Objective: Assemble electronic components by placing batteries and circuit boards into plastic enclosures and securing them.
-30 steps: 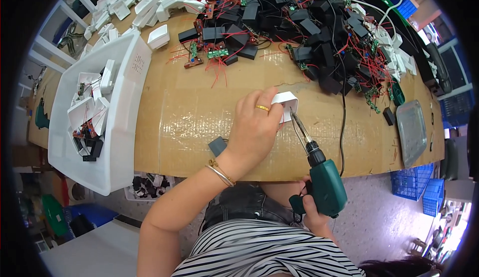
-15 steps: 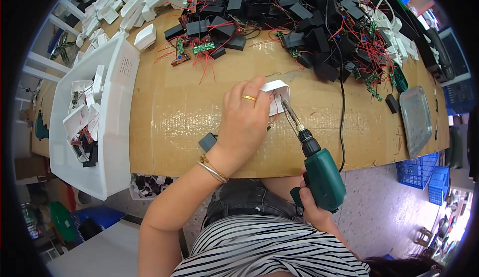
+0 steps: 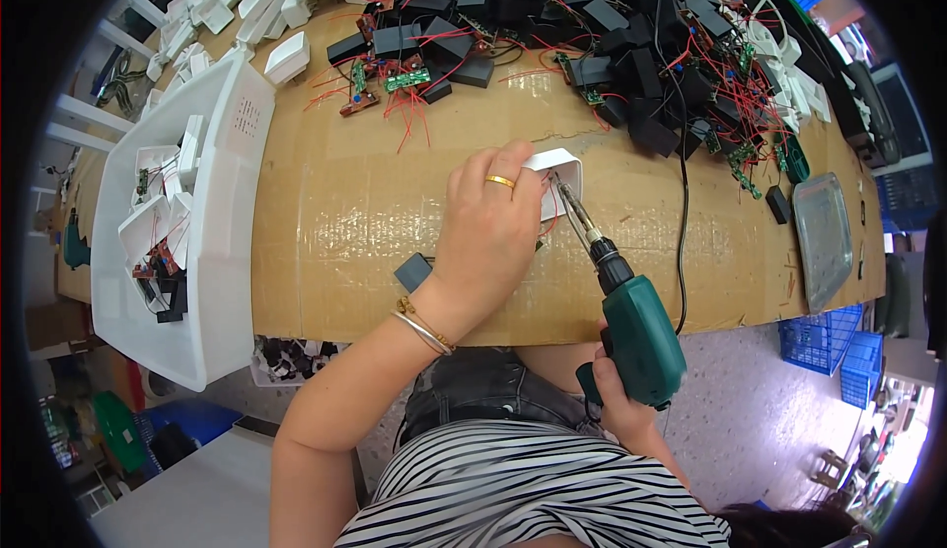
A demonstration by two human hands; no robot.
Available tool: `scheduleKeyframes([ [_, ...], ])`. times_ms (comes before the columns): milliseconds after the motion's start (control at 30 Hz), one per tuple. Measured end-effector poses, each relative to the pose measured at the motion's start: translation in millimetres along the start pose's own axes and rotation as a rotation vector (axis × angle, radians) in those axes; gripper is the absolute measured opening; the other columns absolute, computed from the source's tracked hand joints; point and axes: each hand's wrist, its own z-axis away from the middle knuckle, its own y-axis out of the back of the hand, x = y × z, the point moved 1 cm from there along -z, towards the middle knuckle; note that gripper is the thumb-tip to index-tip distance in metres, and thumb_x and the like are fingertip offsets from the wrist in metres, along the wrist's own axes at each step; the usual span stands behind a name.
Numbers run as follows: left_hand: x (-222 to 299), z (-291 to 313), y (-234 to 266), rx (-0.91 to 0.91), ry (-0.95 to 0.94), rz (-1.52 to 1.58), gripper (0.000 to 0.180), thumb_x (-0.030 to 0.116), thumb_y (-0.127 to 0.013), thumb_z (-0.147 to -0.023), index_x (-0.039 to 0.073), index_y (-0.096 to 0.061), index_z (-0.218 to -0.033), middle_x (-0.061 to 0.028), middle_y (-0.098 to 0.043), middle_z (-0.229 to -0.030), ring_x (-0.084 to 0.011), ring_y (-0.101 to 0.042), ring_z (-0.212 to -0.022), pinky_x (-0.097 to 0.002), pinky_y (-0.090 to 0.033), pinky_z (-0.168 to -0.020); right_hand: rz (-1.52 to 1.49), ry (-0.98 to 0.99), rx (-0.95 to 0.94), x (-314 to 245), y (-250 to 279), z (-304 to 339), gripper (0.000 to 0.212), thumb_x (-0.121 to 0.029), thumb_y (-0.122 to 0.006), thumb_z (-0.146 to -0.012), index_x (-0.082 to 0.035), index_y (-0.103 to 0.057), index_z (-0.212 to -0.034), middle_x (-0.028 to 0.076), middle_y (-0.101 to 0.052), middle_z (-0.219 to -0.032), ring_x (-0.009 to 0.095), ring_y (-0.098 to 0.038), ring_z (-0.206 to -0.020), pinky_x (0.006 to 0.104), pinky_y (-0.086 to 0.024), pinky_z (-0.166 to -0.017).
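White housing (image 3: pixel 565 163) — likely light, stiff, slick, best pinched by its outer walls, clear of the metal tip (image 3: pixel 580 216) — is over the surface (image 3: pixel 375 193), right grip (image 3: pixel 617 395) wrapped round the green soldering gun (image 3: pixel 643 341) nearest, left grip (image 3: pixel 493 218) holding the housing's left side beyond, black boxes (image 3: pixel 646 73) heaped farther.

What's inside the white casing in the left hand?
Inside the white casing, the tip of the green soldering gun and a little red wire show. The left hand covers its left part, so anything there is hidden.
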Motion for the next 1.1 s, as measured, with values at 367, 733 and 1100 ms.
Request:
scheduleKeyframes([
  [367,0.3,-0.7,-2.8,0.01,-0.015,0.0,0.012,0.005,-0.064,-0.081,0.0,-0.054,-0.086,-0.0143,-0.054,-0.111,-0.0318,-0.053,-0.095,-0.0409,-0.044,-0.083,0.068,0.083,0.186,-9.5,-7.4,-15.5,0.02,-0.009,-0.073,-0.075,0.0,-0.061,-0.089,0.007,-0.061,-0.072,0.017,-0.058,-0.062,0.0285,-0.045,-0.058],
  [733,-0.9,-0.2,-4.0,0.023,-0.018,-0.008,0.013,0.004,-0.064,-0.081,-0.002,-0.053,-0.086,-0.0147,-0.055,-0.109,-0.0322,-0.053,-0.094,-0.0406,-0.044,-0.082,-0.041,-0.042,-0.45,-63.6,88.9,-42.7,0.104,-0.031,-0.079,-0.069,0.001,-0.014,-0.143,0.019,-0.039,-0.135,0.028,-0.04,-0.127,0.04,-0.03,-0.106],
  [1100,-1.3,0.3,-3.5,0.022,-0.012,-0.01,0.013,0.004,-0.063,-0.081,-0.002,-0.053,-0.086,-0.0153,-0.055,-0.109,-0.0324,-0.053,-0.094,-0.0409,-0.045,-0.082,0.141,-0.196,-0.413,-71.6,65.3,-37.1,0.095,-0.026,-0.079,-0.066,0.003,-0.027,-0.14,0.019,-0.041,-0.136,0.028,-0.042,-0.127,0.0401,-0.031,-0.106],
])
